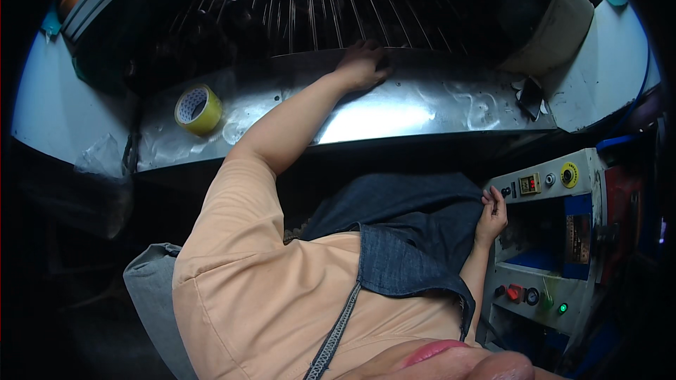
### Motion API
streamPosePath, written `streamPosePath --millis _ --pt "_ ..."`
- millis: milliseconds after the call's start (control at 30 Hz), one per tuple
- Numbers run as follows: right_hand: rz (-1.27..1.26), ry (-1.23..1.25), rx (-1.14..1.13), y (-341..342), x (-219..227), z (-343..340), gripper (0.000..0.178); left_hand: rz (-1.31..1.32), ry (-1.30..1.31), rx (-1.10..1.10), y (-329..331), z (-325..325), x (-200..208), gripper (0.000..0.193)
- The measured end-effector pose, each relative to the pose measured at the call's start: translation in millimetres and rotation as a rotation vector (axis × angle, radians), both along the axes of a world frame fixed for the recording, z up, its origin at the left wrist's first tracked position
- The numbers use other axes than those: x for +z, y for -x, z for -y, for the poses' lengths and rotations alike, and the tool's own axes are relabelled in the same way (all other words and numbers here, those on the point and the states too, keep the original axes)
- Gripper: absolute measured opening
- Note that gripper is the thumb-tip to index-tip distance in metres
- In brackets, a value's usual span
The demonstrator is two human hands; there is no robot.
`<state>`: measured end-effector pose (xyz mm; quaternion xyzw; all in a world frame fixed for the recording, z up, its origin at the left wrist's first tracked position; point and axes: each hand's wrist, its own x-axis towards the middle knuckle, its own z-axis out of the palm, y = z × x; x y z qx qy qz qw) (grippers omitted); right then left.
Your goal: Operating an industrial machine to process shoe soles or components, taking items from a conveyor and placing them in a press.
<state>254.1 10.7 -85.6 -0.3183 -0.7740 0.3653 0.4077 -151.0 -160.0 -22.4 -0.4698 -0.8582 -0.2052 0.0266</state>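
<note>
My left hand (362, 65) reaches across a shiny metal ledge (415, 109) and rests at its far edge. Its fingers point into the dark opening and are partly lost in shadow; nothing shows in them. To the left, on the same ledge, lies a roll of yellow tape (206, 111). Down at my right side, my right hand (492, 219) is raised beside a control box (546, 193), its fingers loosely bent and apart. They are close to a small black knob (505, 191); whether they touch it I cannot tell. A dark denim apron (408, 257) covers my front and lap.
Beyond the ledge runs a bed of thin metal rods (310, 10). A yellow-ringed button (568, 174), a red switch (515, 293) and a lit green lamp (562, 307) are on the control box. A dark object (529, 96) sits at the ledge's right end; a clear plastic bag (105, 179) hangs left.
</note>
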Motion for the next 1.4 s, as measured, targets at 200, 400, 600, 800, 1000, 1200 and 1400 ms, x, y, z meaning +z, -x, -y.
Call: streamPosePath --millis 200,400,600,800,1000,1200,1400 --pt "-0.007 -0.002 -0.001 -0.7 -3.8 -2.4 0.025 0.028 -0.007 -0.006 -0.5 0.0 1.0 0.054" --pt "0.001 -0.007 -0.008 -1.1 -3.4 -1.7 0.026 0.027 -0.004 -0.008 -0.7 0.8 0.7 0.053" --pt "0.003 -0.028 0.0 -1.0 -1.1 -0.1 0.03 0.018 -0.027 -0.014 -1.4 0.9 -0.7 0.052" --pt "0.005 -0.008 -0.002 -0.9 -2.1 -1.6 0.028 -0.007 0.019 -0.003 0.1 -0.2 1.7 0.052" --pt "-0.011 0.031 -0.006 -0.6 -3.2 -1.4 0.025 -0.011 -0.002 0.005 -0.4 0.2 -0.6 0.052" --pt "0.006 -0.01 -0.011 -0.8 -3.2 -1.5 0.024 -0.009 0.002 0.007 -1.7 0.9 0.2 0.053" --pt "0.008 -0.023 -0.011 -0.7 -2.2 -1.2 0.027 -0.003 0.005 0.003 -1.6 1.2 0.8 0.053"
